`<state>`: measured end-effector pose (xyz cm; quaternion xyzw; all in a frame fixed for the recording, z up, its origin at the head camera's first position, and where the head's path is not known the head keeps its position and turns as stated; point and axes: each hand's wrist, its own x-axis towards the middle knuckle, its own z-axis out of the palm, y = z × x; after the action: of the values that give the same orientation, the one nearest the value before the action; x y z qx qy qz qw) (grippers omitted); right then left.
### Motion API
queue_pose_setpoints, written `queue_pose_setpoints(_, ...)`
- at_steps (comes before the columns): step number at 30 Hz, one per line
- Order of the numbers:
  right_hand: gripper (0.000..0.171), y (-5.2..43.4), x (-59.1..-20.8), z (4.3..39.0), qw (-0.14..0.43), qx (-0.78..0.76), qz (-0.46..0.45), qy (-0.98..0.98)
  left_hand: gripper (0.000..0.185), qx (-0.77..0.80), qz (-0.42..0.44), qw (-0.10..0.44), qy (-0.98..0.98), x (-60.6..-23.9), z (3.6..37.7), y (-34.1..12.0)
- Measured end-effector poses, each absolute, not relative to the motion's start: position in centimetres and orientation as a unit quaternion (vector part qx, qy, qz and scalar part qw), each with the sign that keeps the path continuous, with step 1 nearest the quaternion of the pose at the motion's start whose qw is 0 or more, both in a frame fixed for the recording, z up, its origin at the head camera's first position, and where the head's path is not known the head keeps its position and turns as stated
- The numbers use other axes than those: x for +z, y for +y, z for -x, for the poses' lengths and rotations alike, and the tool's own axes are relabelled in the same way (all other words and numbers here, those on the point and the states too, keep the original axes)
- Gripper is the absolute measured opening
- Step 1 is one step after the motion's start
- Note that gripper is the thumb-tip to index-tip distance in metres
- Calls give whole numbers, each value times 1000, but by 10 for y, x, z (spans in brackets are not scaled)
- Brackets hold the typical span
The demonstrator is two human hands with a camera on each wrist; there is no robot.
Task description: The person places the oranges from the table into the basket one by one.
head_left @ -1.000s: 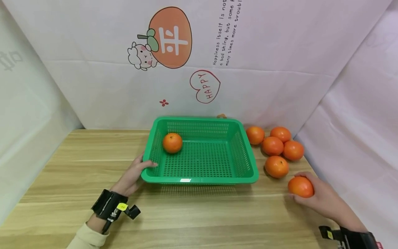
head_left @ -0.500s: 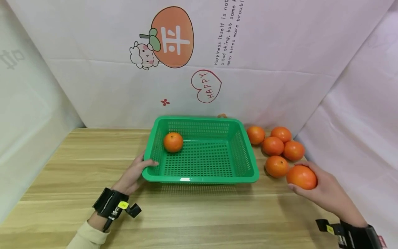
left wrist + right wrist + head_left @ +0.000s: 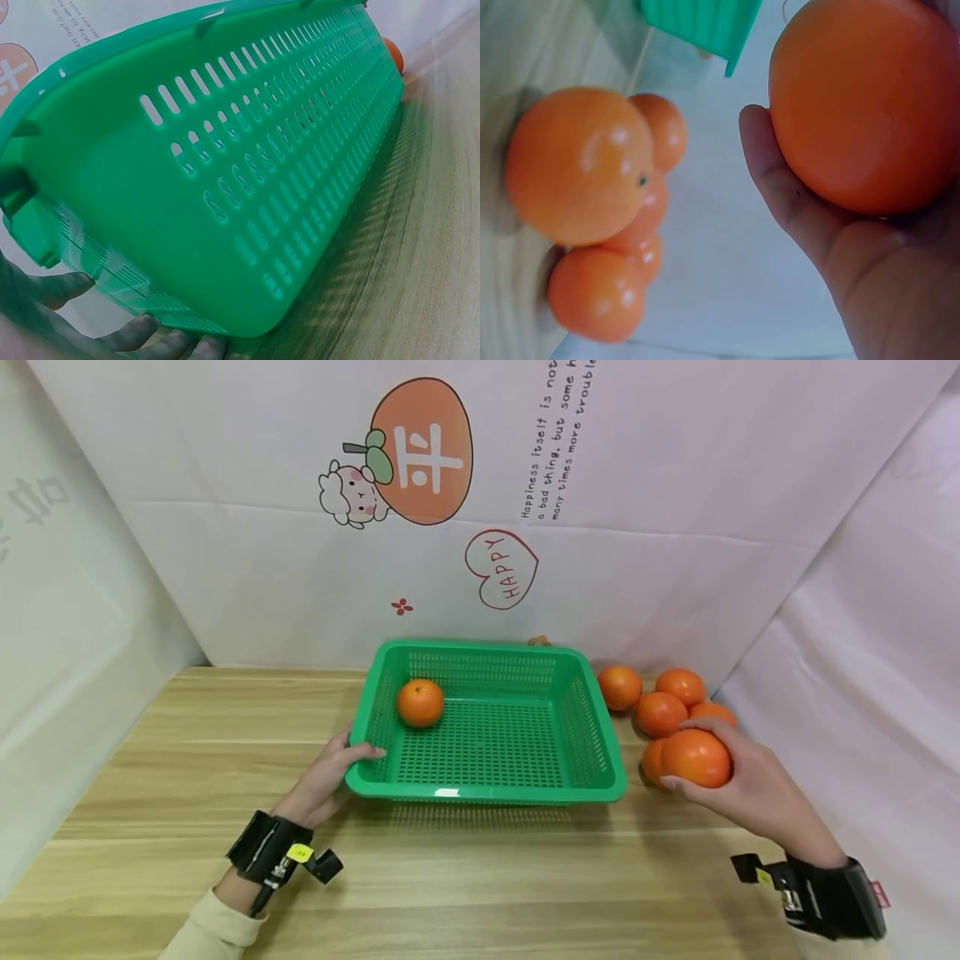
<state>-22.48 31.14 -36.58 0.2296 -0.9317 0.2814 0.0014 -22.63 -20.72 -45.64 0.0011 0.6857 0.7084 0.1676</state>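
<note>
A: Start at the right hand (image 3: 738, 781). What does it carry?

B: Its fingers and thumb curl round a round, smooth orange fruit (image 3: 696, 757), lifted off the pale wooden tabletop (image 3: 187, 760). The right wrist view shows the same held orange (image 3: 866, 101) cupped against the palm, thumb (image 3: 780, 184) along its side.

A: Where is that relative to the green perforated plastic basket (image 3: 592, 752)?

B: Just off the basket's right side, near its front right corner and apart from the rim. Directly behind the held fruit, also right of the basket, sits a cluster of loose oranges (image 3: 660, 712), touching one another on the wood; the held one overlaps them in the head view. From the wrist the cluster (image 3: 581, 165) lies below the hand, with a corner of the basket (image 3: 705, 22) beyond.

A: And the left hand (image 3: 322, 777)?

B: It grips the basket's front left corner, thumb hooked over the rim, fingers beneath. The left wrist view shows fingertips (image 3: 142, 334) tucked under the basket's slotted wall (image 3: 247, 187).

A: Anything inside the basket?

B: One single orange (image 3: 421, 702), resting on the floor toward the back left corner. Behind the basket hangs a white printed backdrop (image 3: 675, 485) with an orange cartoon and a "HAPPY" heart.
</note>
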Motion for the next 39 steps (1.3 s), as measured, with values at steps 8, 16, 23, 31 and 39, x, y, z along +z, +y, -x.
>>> queue_pose_setpoints(8,65,291,-361,239,88,296,-205,-929,84,705,1,167,690,-457,225,-207)
queue_pose_setpoints(16,65,259,-348,256,73,235,-242,-939,83,703,-5,163,693,-457,226,-208)
queue_pose_setpoints(23,65,234,-346,265,78,234,-283,-927,83,703,-5,163,692,-456,226,-209)
queue_pose_setpoints(31,63,209,-344,271,60,222,-315,-921,83,707,-6,162,689,-457,226,-209)
queue_pose_setpoints(39,75,182,-345,283,-3,232,-333,-914,83,710,-3,165,684,-457,227,-208)
